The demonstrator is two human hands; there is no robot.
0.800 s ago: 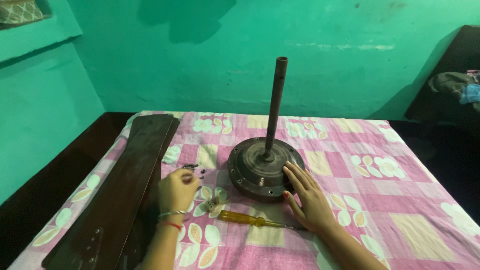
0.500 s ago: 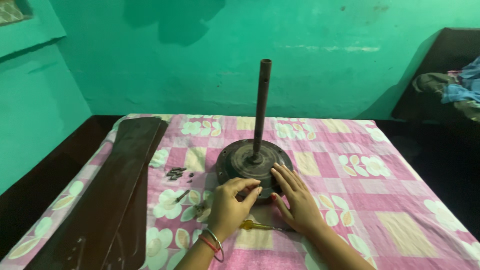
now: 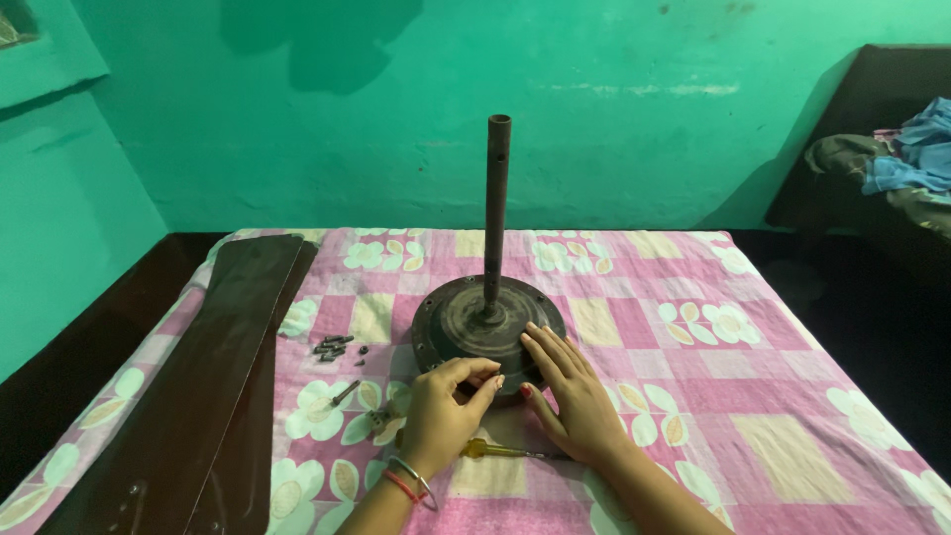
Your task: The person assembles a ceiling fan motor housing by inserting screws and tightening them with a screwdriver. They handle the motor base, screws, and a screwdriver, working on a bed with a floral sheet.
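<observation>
A round dark ceiling fan motor (image 3: 475, 322) with an upright brown rod (image 3: 495, 203) stands on a pink checked floral cloth (image 3: 693, 396). My right hand (image 3: 570, 391) lies flat, fingers spread, on the motor's near right rim. My left hand (image 3: 446, 406) is at the motor's near edge with thumb and fingertips pinched together; what sits between them is too small to tell. A yellow-handled screwdriver (image 3: 495, 451) lies on the cloth between my wrists.
Long dark brown fan blades (image 3: 218, 386) lie stacked along the left of the cloth. Several small dark screws (image 3: 335, 347) and one loose screw (image 3: 344, 393) rest left of the motor. Green walls behind; clothes (image 3: 906, 159) piled on dark furniture at right.
My left hand has moved from the cloth near the screws over to the motor's near edge and pinched its fingers. The right hand has stayed on the rim.
</observation>
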